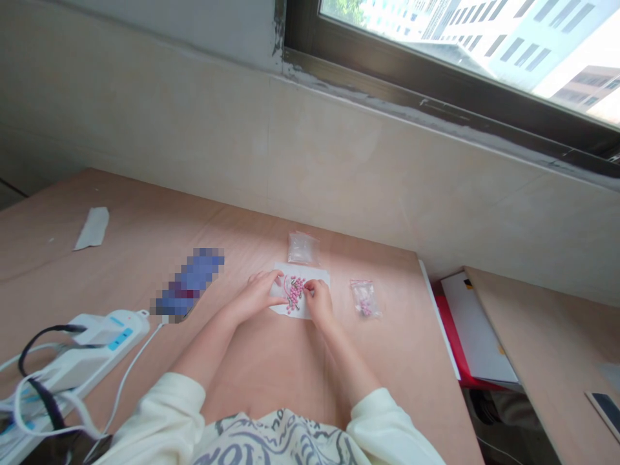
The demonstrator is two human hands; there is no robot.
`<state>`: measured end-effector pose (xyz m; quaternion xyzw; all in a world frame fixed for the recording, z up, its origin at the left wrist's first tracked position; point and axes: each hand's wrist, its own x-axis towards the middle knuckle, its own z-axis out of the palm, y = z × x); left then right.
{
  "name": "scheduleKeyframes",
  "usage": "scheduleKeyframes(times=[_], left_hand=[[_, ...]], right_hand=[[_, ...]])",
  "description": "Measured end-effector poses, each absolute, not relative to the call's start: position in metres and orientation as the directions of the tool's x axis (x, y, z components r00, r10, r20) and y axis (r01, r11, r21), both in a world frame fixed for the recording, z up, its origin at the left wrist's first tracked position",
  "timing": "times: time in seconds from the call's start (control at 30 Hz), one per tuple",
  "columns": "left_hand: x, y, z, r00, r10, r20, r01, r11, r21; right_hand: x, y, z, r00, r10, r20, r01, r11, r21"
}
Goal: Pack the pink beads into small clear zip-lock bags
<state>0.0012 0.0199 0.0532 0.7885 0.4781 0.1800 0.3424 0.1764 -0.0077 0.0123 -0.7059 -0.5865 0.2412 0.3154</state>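
Observation:
Pink beads [293, 292] lie in a loose cluster, with small dark pieces among them, on a white sheet of paper [301, 312] on the desk. My left hand [264, 289] rests at the sheet's left edge, thumb and fingers spread apart beside the beads, holding nothing. On the right side of the cluster, my right hand [318, 298] has its thumb and fingertips pinched together. Whatever is between those fingertips is too small to make out. A clear plastic bag [364, 299] with some pink beads inside lies right of my right hand.
Behind the sheet lies another clear bag [303, 248]. A phone [191, 284] with a charging cable is to the left, near a white power strip [104, 349] with cables. A white paper scrap [92, 228] lies far left. Beyond the desk's right edge stands another desk [547, 323].

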Motion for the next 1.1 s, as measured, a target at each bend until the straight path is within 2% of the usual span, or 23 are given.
scheduleKeyframes(times=[0.4,0.5,0.63,0.8,0.9,1.1], left_hand=[[0.003,0.02,0.054,0.473,0.877,-0.09,0.654,-0.281,0.702],[0.006,0.02,0.052,0.469,0.878,-0.095,0.651,-0.271,0.709],[0.009,0.022,0.049,0.481,0.873,-0.083,0.651,-0.292,0.701],[0.005,0.024,0.045,0.473,0.879,-0.062,0.663,-0.309,0.682],[0.002,0.024,0.043,0.472,0.88,-0.064,0.66,-0.304,0.687],[0.001,0.024,0.042,0.466,0.883,-0.059,0.66,-0.302,0.688]], right_hand=[[0.175,-0.01,0.016,0.173,0.985,0.018,0.678,-0.106,-0.728],[0.171,-0.011,0.024,0.185,0.982,0.025,0.619,-0.097,-0.779],[0.161,-0.01,0.036,0.122,0.991,0.062,0.528,-0.012,-0.849],[0.166,0.002,0.027,0.171,0.984,0.047,0.642,-0.075,-0.763],[0.174,0.01,0.017,0.139,0.99,0.025,0.692,-0.079,-0.717],[0.178,0.013,0.018,0.127,0.992,0.026,0.692,-0.07,-0.719]])
